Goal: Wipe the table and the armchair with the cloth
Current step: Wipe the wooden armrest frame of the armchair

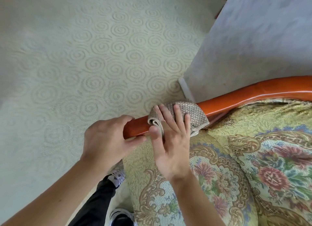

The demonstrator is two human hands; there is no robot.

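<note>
The armchair has a glossy orange wooden armrest (253,92) curving from the right edge down to the middle, and a floral upholstered seat (253,166) at the lower right. A beige woven cloth (194,114) is draped over the armrest. My right hand (170,141) lies flat on the cloth with fingers spread, pressing it onto the wood. My left hand (108,139) curls around the near end of the armrest, thumb under and fingers over it. No table is in view.
Pale green carpet (84,56) with a swirl pattern fills the left and top. A light wall corner (244,40) with a white skirting strip stands just behind the armrest. My dark trouser leg and shoes (116,175) are beside the chair's front.
</note>
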